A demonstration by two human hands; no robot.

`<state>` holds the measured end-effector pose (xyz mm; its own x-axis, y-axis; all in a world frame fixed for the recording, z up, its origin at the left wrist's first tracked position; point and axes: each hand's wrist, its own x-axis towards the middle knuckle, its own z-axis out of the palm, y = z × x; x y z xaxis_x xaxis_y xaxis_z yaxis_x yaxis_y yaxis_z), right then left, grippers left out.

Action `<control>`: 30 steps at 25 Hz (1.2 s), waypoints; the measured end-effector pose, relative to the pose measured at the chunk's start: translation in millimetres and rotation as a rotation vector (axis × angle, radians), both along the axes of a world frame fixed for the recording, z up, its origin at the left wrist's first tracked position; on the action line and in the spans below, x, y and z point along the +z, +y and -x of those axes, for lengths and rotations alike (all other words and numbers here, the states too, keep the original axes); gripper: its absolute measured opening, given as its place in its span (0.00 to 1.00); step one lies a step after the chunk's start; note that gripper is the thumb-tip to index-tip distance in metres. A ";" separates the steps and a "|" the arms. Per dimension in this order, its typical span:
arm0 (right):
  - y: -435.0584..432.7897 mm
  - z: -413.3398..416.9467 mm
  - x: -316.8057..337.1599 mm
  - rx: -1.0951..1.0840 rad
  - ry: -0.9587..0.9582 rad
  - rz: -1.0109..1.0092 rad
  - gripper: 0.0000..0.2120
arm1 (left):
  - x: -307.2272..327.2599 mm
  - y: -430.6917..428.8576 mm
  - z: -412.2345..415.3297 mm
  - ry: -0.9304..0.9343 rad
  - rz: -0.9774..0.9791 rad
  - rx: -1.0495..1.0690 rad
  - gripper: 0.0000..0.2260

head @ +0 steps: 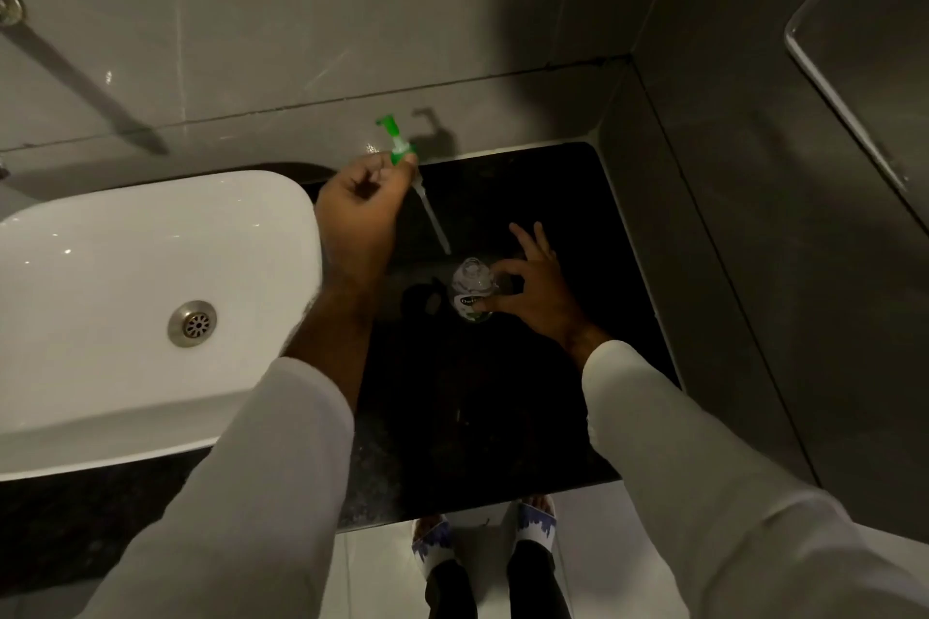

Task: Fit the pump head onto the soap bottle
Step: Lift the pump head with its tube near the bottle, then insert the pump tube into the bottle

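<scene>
A clear soap bottle [472, 289] with a dark label stands upright on the black counter [502, 407], its neck uncovered. My right hand [540, 289] pinches the bottle between thumb and forefinger from the right, the other fingers spread. My left hand [359, 211] is raised above and to the left of the bottle, fingers closed on the green pump head [397, 143]. The pump's pale dip tube [433, 219] slants down toward the bottle, and its tip ends just above and left of the neck.
A white basin [141, 297] with a metal drain [193, 323] sits to the left, touching the counter. Grey tiled walls close in behind and on the right. A mirror edge [849, 80] hangs at the upper right. My sandalled feet [482, 533] show below the counter's front edge.
</scene>
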<state>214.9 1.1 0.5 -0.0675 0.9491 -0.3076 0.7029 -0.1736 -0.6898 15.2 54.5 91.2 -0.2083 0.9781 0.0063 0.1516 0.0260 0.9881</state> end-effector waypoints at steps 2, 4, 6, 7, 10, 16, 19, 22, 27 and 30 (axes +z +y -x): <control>2.7 3.3 -2.3 0.001 -0.020 -0.011 0.20 | 23.5 -5.3 -8.4 -0.086 -0.071 -0.029 0.10; 3.9 5.9 -5.0 -0.013 -0.027 -0.025 0.20 | 34.9 -14.0 -17.5 -0.073 -0.085 -0.059 0.10; 4.6 7.1 -6.9 -0.023 -0.029 -0.030 0.20 | 35.9 -21.9 -21.7 -0.034 -0.092 -0.086 0.10; 4.8 7.0 -7.5 -0.024 -0.030 -0.031 0.19 | 33.7 -24.4 -22.1 -0.012 -0.097 -0.098 0.10; 5.2 5.9 -7.5 -0.021 -0.025 -0.026 0.19 | 19.2 -24.9 -19.9 0.030 -0.109 -0.136 0.10; 5.6 4.9 -1.1 -0.010 0.002 -0.009 0.20 | -24.9 -26.0 -16.7 0.218 -0.119 -0.227 0.16; 5.3 3.7 0.0 -0.009 0.045 -0.005 0.20 | -46.9 -35.6 -17.1 0.281 -0.125 -0.242 0.15; 5.5 4.3 -0.7 -0.011 0.073 -0.006 0.18 | -64.0 -44.4 -16.6 0.260 -0.059 -0.212 0.17; 6.0 4.1 -6.8 -0.018 0.080 -0.011 0.19 | -74.5 -45.7 -17.2 0.328 -0.022 -0.241 0.19; 5.9 5.2 -8.4 -0.017 0.074 -0.017 0.20 | -83.0 -52.0 -15.8 0.374 0.036 -0.270 0.20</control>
